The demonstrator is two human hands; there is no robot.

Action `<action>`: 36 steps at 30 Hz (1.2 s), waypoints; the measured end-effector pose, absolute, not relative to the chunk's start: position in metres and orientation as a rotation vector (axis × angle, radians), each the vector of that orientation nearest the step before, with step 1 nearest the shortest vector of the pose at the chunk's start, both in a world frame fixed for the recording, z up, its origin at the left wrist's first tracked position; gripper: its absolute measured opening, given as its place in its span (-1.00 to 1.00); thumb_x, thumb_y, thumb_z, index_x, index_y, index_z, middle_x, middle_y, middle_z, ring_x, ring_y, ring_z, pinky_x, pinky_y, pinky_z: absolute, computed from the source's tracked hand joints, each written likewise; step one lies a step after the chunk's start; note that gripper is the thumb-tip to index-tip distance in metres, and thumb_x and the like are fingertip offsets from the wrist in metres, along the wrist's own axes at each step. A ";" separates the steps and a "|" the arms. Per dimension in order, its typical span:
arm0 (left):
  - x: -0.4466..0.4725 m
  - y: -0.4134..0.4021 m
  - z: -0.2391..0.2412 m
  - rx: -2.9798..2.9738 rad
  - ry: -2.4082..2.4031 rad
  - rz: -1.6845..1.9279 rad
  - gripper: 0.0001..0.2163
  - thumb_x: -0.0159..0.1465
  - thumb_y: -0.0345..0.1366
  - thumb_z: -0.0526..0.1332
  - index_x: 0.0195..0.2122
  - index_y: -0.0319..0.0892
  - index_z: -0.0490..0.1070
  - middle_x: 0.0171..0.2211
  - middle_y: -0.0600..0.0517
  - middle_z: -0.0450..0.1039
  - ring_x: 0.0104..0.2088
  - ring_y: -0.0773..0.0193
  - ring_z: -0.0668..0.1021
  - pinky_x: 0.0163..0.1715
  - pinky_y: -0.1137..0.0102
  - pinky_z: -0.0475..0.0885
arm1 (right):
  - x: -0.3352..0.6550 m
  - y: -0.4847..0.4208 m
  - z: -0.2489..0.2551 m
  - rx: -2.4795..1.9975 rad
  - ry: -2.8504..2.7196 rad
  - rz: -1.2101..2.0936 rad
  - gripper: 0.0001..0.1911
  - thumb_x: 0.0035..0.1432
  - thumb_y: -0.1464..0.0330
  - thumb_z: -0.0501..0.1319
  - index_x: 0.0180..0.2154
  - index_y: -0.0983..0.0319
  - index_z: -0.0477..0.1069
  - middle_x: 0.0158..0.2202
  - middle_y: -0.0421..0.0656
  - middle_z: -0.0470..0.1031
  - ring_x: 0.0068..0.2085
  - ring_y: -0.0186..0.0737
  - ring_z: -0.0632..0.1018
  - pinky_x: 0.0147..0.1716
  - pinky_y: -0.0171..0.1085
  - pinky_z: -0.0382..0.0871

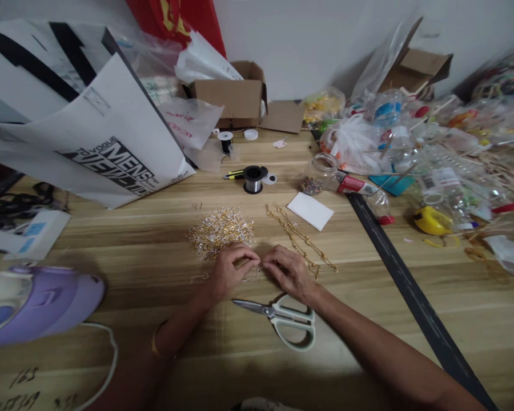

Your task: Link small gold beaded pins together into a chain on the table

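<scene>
My left hand (235, 268) and my right hand (288, 269) meet tip to tip low over the table, each with thumb and finger pinched. A thin silver chain (251, 278) curves just under the fingertips and seems to run up to the left pinch. What the right fingers grip is too small to make out. Touching distance behind my left hand lies a heap of gold and clear jewelry pieces (220, 231). Gold beaded chains (297, 242) stretch out behind my right hand. Scissors (276, 314) with pale handles lie partly open in front of the hands, blades pointing left.
Behind are a wire spool (253, 180), a white card (310, 210) and a jar of beads (319, 174). A large white paper bag (111, 137) and a purple appliance (60, 302) stand left. Plastic bottles (441, 177) crowd the right, beyond a dark strip (394, 262).
</scene>
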State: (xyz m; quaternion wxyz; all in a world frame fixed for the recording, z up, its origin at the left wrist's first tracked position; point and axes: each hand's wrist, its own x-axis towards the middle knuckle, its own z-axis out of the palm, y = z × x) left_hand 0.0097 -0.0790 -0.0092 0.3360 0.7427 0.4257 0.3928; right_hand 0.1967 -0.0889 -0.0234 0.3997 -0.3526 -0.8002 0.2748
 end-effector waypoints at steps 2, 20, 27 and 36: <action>0.010 -0.079 -0.008 1.948 1.126 0.998 -0.90 0.17 -0.38 0.22 -0.48 -0.22 0.47 -0.48 0.00 0.48 -0.40 0.29 0.49 -0.33 0.40 0.37 | 0.196 -0.089 -0.023 -0.896 -2.020 0.696 -0.86 0.27 0.40 0.07 -0.31 0.23 0.38 -0.40 -0.11 0.43 -0.36 -0.24 0.43 -0.37 -0.27 0.33; 0.011 -0.080 -0.006 1.959 1.149 0.952 -0.90 0.16 -0.42 0.22 -0.50 -0.22 0.45 -0.48 0.02 0.47 -0.40 0.31 0.47 -0.32 0.42 0.35 | 0.197 -0.089 -0.024 -0.902 -2.025 0.720 -0.86 0.27 0.39 0.08 -0.31 0.23 0.39 -0.39 -0.11 0.42 -0.34 -0.23 0.44 -0.36 -0.27 0.34; 0.010 -0.080 -0.008 1.947 1.137 0.942 -0.88 0.18 -0.42 0.20 -0.50 -0.22 0.44 -0.49 0.01 0.47 -0.40 0.30 0.47 -0.32 0.41 0.35 | 0.196 -0.088 -0.023 -0.888 -2.002 0.753 -0.88 0.26 0.40 0.10 -0.29 0.22 0.41 -0.39 -0.11 0.42 -0.35 -0.24 0.44 -0.36 -0.27 0.35; 0.007 -0.078 -0.009 1.985 1.152 0.967 -0.90 0.18 -0.44 0.20 -0.47 -0.22 0.44 -0.48 0.01 0.48 -0.40 0.31 0.48 -0.35 0.43 0.36 | 0.197 -0.087 -0.026 -0.964 -1.953 0.755 -0.88 0.25 0.40 0.09 -0.34 0.22 0.36 -0.43 -0.14 0.37 -0.39 -0.25 0.41 -0.41 -0.28 0.29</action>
